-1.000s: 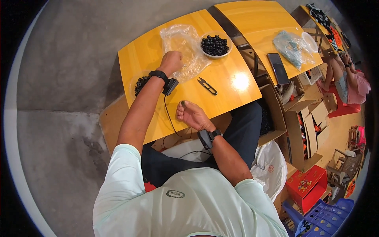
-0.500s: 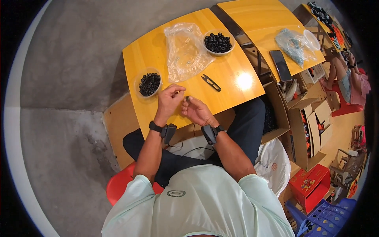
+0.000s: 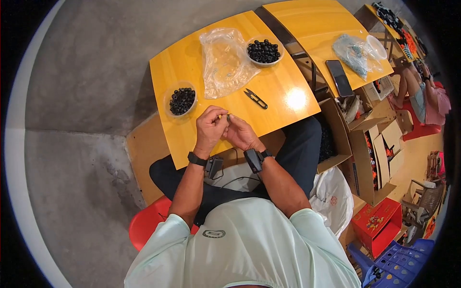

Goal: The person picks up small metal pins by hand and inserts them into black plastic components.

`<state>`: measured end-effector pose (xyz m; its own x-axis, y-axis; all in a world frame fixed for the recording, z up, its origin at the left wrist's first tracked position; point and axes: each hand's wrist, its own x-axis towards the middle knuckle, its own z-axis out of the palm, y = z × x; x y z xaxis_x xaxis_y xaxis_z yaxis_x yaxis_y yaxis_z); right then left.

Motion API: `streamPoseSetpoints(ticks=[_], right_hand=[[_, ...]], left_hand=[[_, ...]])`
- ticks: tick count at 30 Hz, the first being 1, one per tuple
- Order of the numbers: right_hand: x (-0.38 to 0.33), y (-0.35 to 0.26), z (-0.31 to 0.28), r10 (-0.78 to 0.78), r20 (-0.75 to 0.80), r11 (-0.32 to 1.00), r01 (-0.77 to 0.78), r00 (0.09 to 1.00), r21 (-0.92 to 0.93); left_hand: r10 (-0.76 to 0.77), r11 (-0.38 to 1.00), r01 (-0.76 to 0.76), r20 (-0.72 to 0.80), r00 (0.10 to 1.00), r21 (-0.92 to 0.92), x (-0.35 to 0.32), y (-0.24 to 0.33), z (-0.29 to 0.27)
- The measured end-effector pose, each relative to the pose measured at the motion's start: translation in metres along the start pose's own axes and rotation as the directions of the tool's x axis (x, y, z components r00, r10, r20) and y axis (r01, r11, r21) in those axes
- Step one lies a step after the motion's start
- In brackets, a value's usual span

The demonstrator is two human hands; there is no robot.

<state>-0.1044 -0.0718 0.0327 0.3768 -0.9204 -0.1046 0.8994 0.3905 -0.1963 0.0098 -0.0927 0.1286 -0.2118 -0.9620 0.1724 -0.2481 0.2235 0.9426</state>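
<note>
Over the near edge of the yellow table (image 3: 283,101), both my hands meet with fingertips pinched together. My right hand (image 3: 241,133) grips a small black piece (image 3: 228,117), much like those in the bowls. My left hand (image 3: 210,127) is closed against it; whatever its fingertips pinch is too small to make out. Left of my hands stands a clear bowl of black ring-like pieces (image 3: 182,101). Farther back is a second bowl of black pieces (image 3: 263,51). A pair of black thread snips (image 3: 256,99) lies beyond my right hand, and a clear plastic bag (image 3: 225,65) lies between the bowls.
A second yellow table (image 3: 312,24) to the right carries a phone (image 3: 339,78) and a plastic bag of teal bits (image 3: 355,55). Cardboard boxes (image 3: 370,163) and a white sack (image 3: 332,201) stand at my right. Another person (image 3: 430,98) sits at the far right.
My left hand has moved right and slightly down, so its fingertips now meet those of my right hand at the small black piece. The right hand has barely shifted.
</note>
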Motion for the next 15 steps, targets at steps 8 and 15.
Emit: streamPoseSetpoints(ticks=[8, 15], right_hand=[[-0.001, 0.001, 0.007, -0.019, -0.057, 1.000, 0.019, 0.998, 0.004], [-0.005, -0.001, 0.018, -0.023, -0.022, 1.000, 0.023, 0.999, -0.003]], left_hand=[[0.171, 0.965, -0.178, 0.053, 0.984, 0.194, -0.003, -0.003, -0.002], [0.077, 0.989, -0.084, 0.060, 0.995, 0.119, -0.004, -0.005, -0.007]])
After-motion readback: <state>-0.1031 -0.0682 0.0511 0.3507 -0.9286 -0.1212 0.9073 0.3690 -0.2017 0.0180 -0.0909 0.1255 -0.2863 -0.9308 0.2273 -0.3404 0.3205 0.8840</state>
